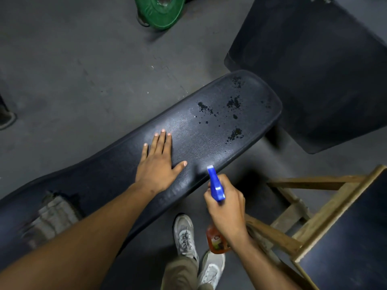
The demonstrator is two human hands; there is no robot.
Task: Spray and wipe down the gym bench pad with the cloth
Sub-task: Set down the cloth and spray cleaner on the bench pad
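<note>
A long black gym bench pad [209,130] runs from the lower left to the upper right, with dark wet spots near its far end. My left hand [159,162] lies flat on the pad's middle, fingers straight. My right hand [227,208] grips a spray bottle [215,185] with a blue trigger head and orange liquid; its nozzle points at the pad's near edge. A grey cloth [52,218] lies on the pad at the lower left, beside my left forearm.
A second dark pad [314,70] stands at the upper right. A green weight plate [161,11] lies on the grey floor at the top. A wooden frame [314,216] sits at the right. My shoes [186,235] are below the bench.
</note>
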